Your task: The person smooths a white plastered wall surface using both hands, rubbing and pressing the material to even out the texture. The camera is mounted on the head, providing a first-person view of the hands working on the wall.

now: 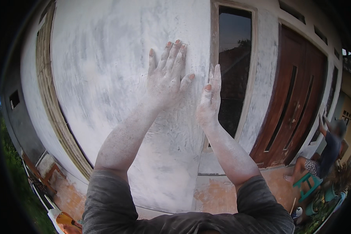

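Note:
A wall (93, 78) coated in patchy white and grey plaster fills the middle of the head view. My left hand (166, 76), dusted white, lies on it with fingers spread. My right hand (209, 97), also coated white, is at the wall's right edge, turned sideways with fingers stretched upward. Just right of it is a narrow dark-glazed window (234, 46) in a pale frame. I see nothing held in either hand; the right palm's contact with the edge is partly hidden.
A wooden door (286, 97) stands right. Another person (329, 144) reaches to the wall beside a green stool (308, 187) and potted plants. Pale bamboo-like strips (47, 78) run up the left. A wooden chair (47, 171) is at lower left on the tiled floor (214, 195).

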Motion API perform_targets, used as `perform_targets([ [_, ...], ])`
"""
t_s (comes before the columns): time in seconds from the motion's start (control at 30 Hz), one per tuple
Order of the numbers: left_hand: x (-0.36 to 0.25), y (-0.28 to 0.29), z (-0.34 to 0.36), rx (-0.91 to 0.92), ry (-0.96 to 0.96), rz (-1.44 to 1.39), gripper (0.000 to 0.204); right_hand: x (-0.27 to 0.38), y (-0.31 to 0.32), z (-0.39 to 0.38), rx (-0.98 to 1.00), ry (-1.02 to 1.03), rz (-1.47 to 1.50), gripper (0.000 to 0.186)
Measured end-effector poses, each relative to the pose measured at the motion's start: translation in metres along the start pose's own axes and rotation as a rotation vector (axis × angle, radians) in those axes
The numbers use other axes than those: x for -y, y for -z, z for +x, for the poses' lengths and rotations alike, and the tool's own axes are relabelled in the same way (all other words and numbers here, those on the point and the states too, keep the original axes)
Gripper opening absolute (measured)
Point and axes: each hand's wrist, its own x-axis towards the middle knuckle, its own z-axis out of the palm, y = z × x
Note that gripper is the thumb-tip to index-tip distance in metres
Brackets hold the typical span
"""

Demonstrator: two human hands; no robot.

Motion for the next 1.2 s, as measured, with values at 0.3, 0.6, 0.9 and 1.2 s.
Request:
perform_targets([
  [0.3, 0.018, 0.013, 0.117, -0.322, 0.094, -0.144, 0.074, 0.005, -0.006, -0.002, -0.059, 0.018, 0.233, 0.089],
  [0.6, 0.021, 0.008, 0.098, -0.364, -0.064, -0.099, 0.083, 0.013, 0.005, -0.01, -0.088, -0.052, 0.256, 0.097],
  [0.9, -0.025, -0.006, 0.02, -0.166, 0.047, -0.1, 0.081, -0.021, -0.016, -0.009, -0.244, 0.06, 0.572, 0.079],
  [1.2, 0.034, 0.035, 0.178, -0.147, 0.126, -0.114, 0.08, -0.039, -0.014, -0.014, -0.229, 0.092, 0.513, 0.082],
])
